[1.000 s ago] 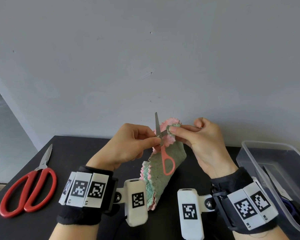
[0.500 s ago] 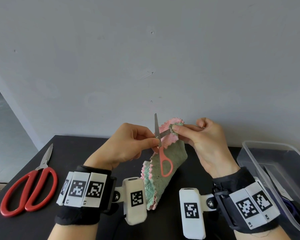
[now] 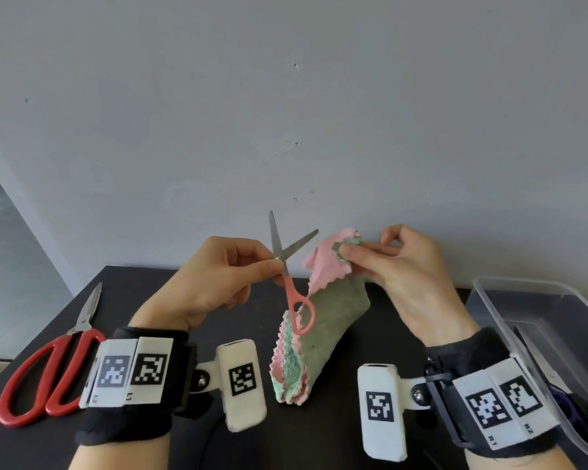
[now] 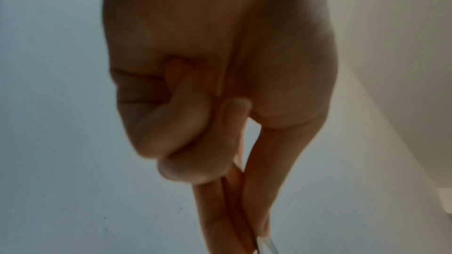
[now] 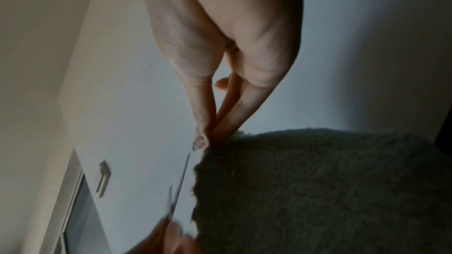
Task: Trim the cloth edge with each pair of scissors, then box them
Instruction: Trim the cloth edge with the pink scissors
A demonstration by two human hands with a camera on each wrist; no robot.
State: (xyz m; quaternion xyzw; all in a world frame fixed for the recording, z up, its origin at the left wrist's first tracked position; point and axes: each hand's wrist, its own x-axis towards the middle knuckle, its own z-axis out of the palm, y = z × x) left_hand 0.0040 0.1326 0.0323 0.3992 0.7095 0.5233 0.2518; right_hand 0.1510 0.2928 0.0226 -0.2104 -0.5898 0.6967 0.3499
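Observation:
My left hand (image 3: 248,269) pinches the small pink-handled scissors (image 3: 291,283) near their pivot, blades spread apart and pointing up, one pink loop hanging free. My right hand (image 3: 370,256) pinches the top corner of the folded pink-and-green cloth (image 3: 323,320), which hangs down to the black table (image 3: 319,429). The blades stand just left of the cloth's pink edge, not touching it. In the right wrist view my fingertips (image 5: 208,130) grip the dark cloth (image 5: 318,190) and the thin blades (image 5: 181,181) show to its left. In the left wrist view my curled fingers (image 4: 195,142) fill the frame.
Large red-handled scissors (image 3: 48,364) lie shut on the table at the left, tips pointing away. A clear plastic box (image 3: 550,317) stands at the right edge with dark items inside. A grey wall rises behind the table.
The scissors have come off the cloth edge and shifted left, blades now spread wide. My right hand has drawn the cloth corner slightly to the right.

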